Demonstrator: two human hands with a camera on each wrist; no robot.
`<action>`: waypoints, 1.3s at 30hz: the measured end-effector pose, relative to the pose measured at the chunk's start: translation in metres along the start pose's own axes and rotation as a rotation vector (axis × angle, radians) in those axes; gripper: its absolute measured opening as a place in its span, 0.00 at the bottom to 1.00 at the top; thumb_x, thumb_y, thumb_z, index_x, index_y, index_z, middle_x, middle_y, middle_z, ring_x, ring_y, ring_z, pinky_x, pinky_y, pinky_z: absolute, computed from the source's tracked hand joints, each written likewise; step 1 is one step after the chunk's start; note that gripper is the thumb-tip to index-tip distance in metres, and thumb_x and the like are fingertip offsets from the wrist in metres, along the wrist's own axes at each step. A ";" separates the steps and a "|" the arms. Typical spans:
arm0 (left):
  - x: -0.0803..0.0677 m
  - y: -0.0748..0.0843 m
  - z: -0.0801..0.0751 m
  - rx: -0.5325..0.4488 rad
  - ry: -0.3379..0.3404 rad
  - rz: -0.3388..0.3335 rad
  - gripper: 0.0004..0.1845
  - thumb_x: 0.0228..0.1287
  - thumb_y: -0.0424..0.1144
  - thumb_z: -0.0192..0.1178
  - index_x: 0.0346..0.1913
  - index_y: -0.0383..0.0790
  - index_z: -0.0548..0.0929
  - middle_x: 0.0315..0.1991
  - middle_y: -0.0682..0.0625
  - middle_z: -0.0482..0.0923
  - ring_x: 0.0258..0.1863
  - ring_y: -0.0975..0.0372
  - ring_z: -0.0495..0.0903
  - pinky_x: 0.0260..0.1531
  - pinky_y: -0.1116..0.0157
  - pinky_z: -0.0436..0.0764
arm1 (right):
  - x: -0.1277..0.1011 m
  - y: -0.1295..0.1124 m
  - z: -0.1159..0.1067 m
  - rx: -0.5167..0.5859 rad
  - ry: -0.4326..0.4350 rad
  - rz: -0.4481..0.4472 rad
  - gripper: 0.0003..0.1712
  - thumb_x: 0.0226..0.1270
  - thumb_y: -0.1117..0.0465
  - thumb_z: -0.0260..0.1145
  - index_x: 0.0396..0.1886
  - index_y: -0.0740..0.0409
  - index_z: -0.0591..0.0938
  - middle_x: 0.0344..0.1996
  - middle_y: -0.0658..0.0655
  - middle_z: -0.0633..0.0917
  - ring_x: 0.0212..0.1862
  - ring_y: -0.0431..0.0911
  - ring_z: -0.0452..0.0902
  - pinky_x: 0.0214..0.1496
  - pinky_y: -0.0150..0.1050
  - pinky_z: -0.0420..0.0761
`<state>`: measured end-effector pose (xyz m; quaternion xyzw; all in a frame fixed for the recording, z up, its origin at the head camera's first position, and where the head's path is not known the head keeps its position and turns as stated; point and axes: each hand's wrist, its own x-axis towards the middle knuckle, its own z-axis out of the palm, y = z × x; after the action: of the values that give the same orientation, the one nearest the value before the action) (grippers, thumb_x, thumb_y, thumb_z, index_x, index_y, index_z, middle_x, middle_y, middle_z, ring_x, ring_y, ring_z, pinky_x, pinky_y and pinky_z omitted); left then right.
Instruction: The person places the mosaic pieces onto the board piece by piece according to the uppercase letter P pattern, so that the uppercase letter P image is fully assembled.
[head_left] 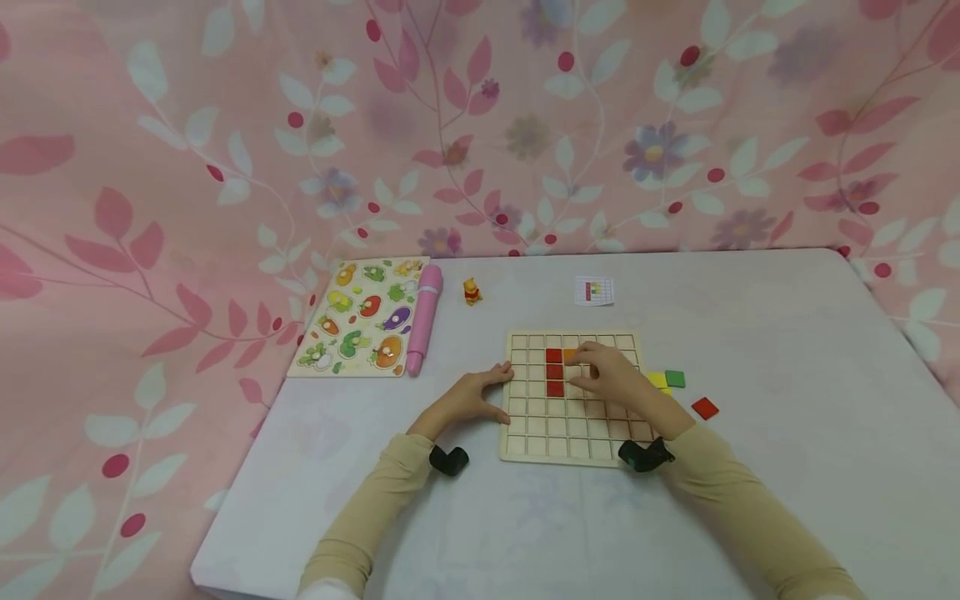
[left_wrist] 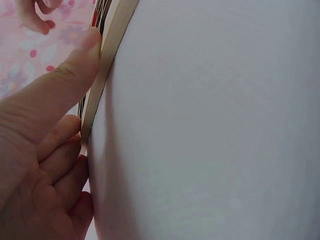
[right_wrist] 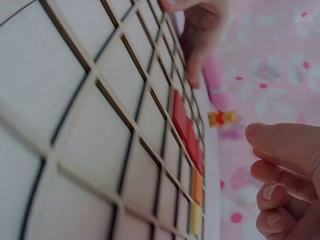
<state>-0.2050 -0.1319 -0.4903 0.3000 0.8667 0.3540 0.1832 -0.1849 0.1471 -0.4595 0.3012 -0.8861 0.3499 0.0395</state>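
A wooden grid board (head_left: 547, 427) lies on the table. On it, red square tiles (head_left: 554, 372) form a column, with an orange tile (head_left: 569, 355) beside the top one. In the right wrist view a yellow tile (right_wrist: 195, 218) follows the orange tile (right_wrist: 198, 186); the hand hides it in the head view. Above the board hovers my right hand (head_left: 613, 379), thumb and fingers apart, nothing visible between them. My left hand (head_left: 471, 396) touches the board's left edge with thumb and fingers spread; its thumb (left_wrist: 65, 75) presses the rim in the left wrist view.
Right of the board lie yellow tiles (head_left: 657, 380), a green tile (head_left: 675, 379) and a red tile (head_left: 705, 408). Behind it is a small printed card (head_left: 594, 291). Further left are a bear figurine (head_left: 472, 292), a pink marker-shaped stick (head_left: 424, 321) and a vegetable puzzle board (head_left: 356, 321).
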 end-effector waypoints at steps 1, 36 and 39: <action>0.000 0.000 0.000 0.002 0.001 0.002 0.44 0.38 0.43 0.72 0.63 0.37 0.65 0.66 0.52 0.54 0.64 0.63 0.50 0.61 0.67 0.51 | -0.003 0.002 -0.005 -0.015 0.027 -0.012 0.13 0.50 0.68 0.69 0.38 0.67 0.82 0.37 0.59 0.78 0.20 0.36 0.62 0.20 0.31 0.67; -0.002 -0.003 0.003 0.041 -0.007 0.011 0.45 0.38 0.47 0.72 0.63 0.38 0.65 0.66 0.52 0.54 0.64 0.64 0.50 0.61 0.67 0.50 | -0.121 0.032 -0.039 -0.016 -0.065 0.216 0.16 0.40 0.71 0.72 0.34 0.65 0.81 0.30 0.52 0.73 0.25 0.41 0.62 0.21 0.31 0.64; 0.000 -0.001 0.002 0.050 -0.003 0.009 0.45 0.39 0.47 0.71 0.63 0.38 0.65 0.66 0.53 0.54 0.64 0.64 0.50 0.61 0.68 0.51 | -0.118 0.032 -0.042 -0.040 -0.075 0.223 0.15 0.41 0.71 0.72 0.33 0.64 0.82 0.29 0.51 0.73 0.26 0.42 0.63 0.23 0.32 0.65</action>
<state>-0.2044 -0.1318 -0.4927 0.3086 0.8736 0.3328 0.1753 -0.1126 0.2521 -0.4805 0.2127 -0.9218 0.3230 -0.0267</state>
